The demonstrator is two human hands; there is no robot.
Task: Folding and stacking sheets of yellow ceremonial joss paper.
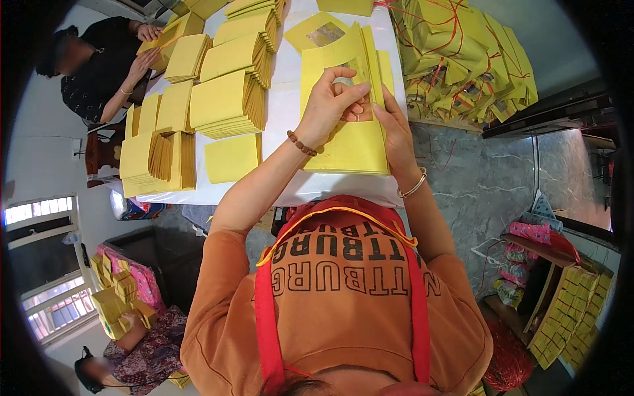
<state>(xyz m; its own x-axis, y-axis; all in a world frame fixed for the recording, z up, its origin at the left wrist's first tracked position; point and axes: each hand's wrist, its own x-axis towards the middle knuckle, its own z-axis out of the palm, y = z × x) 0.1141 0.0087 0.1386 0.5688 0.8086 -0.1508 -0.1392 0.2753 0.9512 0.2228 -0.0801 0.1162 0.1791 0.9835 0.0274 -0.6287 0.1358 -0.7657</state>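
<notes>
A white worktop [284, 112] is seen under both hands, and it is almost covered with yellow paper. To the left of the hands, many stacks of folded yellow sheets [228, 102] are laid side by side, some flat and some leaning. To the right of the hands, past the worktop's edge, a big heap of yellow bundles [462, 56] tied with red string is piled up.

Right under the hands a small pile of yellow sheets [350, 142] is spread out like a fan. The sheets are flat, bright yellow and square-cornered. A shiny square patch [325, 34] is seen on one sheet just beyond the hands.

The top sheet is pinched at its upper part by the left hand [327, 105]. The fingers are bent and closed on the paper, and the wrist is bent down. A brown bead bracelet [301, 143] is worn on that wrist. The right hand [395, 129] is laid just beside it, with the fingers closed on the same sheet and touching the left hand. A thin bangle [414, 187] is worn on the right wrist. Both forearms are stretched forward from an orange shirt.
</notes>
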